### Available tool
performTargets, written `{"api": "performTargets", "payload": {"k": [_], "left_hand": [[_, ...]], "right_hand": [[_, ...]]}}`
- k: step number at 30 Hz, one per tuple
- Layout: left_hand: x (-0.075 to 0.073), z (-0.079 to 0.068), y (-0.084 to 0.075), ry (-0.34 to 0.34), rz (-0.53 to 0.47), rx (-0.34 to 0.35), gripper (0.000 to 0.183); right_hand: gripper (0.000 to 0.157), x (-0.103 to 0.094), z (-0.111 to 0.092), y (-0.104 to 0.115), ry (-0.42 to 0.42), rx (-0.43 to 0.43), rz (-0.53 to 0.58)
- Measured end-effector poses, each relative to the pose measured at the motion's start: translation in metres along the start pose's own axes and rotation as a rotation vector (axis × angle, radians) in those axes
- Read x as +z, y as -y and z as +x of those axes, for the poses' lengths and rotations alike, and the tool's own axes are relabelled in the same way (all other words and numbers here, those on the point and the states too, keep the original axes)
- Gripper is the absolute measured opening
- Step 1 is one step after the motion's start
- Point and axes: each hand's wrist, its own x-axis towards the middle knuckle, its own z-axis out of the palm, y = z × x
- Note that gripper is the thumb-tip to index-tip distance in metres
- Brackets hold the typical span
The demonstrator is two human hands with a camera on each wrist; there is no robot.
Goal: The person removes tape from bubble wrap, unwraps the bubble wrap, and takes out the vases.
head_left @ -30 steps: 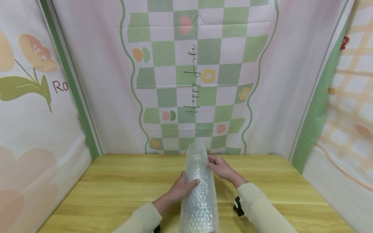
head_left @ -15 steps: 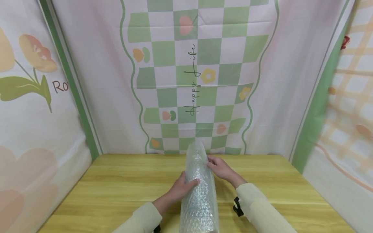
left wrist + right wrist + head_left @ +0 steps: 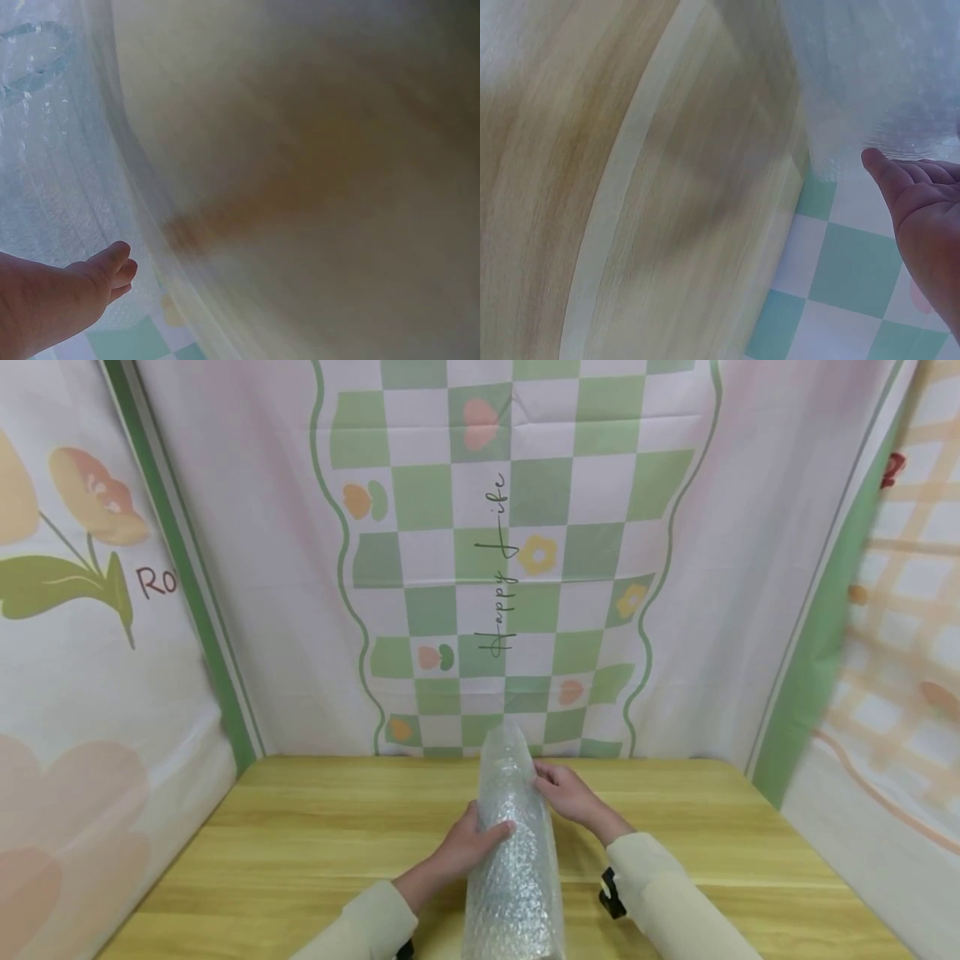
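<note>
A long, rounded bundle of clear bubble wrap (image 3: 513,893) stretches from the front edge of the head view toward the back of the table. My left hand (image 3: 463,845) grips its left side, thumb laid over the top and the other fingers hidden beneath. Farther along, my right hand (image 3: 567,791) pinches the right edge near the far end. In the left wrist view a teal curved mark shows through the bubble wrap (image 3: 52,172) above my left hand (image 3: 75,292). The right wrist view has my right hand (image 3: 926,202) at the lower edge of the bubble wrap (image 3: 877,82).
The wood-grain table (image 3: 322,835) lies under both forearms. Behind it hangs a green-and-white checked cloth (image 3: 480,610), and printed cloths close in the left side (image 3: 82,693) and right side (image 3: 900,710). Each sleeve has a black device at the cuff.
</note>
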Motion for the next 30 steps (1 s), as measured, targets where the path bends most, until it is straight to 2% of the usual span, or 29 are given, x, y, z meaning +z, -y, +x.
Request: {"api": "performTargets", "payload": {"k": [7, 30], "left_hand": [[0.0002, -0.0012, 0.0002, -0.005, 0.005, 0.013, 0.094], [0.001, -0.0001, 0.002, 0.004, -0.016, -0.009, 0.096]], "right_hand": [[0.046, 0.0008, 0.0002, -0.0001, -0.009, 0.006, 0.004], [0.044, -0.0022, -0.0024, -0.0061, -0.046, 0.004, -0.002]]}}
